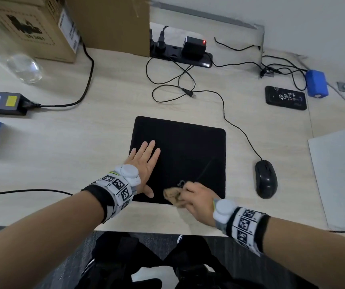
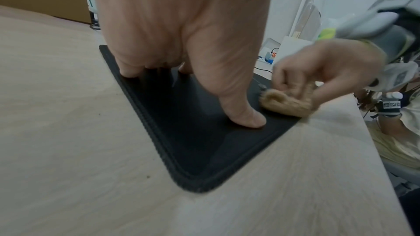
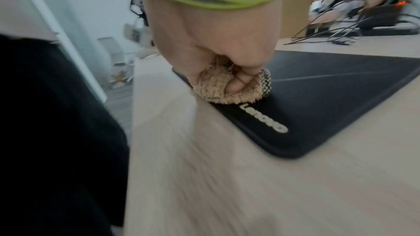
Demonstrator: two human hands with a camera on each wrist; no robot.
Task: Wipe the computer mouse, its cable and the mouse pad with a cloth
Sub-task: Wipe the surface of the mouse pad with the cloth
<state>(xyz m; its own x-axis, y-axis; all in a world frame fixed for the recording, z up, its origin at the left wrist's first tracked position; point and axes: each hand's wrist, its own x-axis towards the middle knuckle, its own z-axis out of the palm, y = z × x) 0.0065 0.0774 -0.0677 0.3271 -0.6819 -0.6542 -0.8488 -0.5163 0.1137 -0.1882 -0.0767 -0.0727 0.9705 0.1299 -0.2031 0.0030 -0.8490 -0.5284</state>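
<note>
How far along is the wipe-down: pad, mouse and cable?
In hand: the right hand rubs a bunched tan fluffy cloth along the near edge of the black square mouse pad, which the flat left hand holds down. Whether the black computer mouse and its thin black cable, beside the pad, have been wiped cannot be told.

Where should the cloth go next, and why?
Probably sweep the cloth away across the pad. The right hand grips it at the near edge, most of the pad lies beyond, and the left hand presses the pad flat.
</note>
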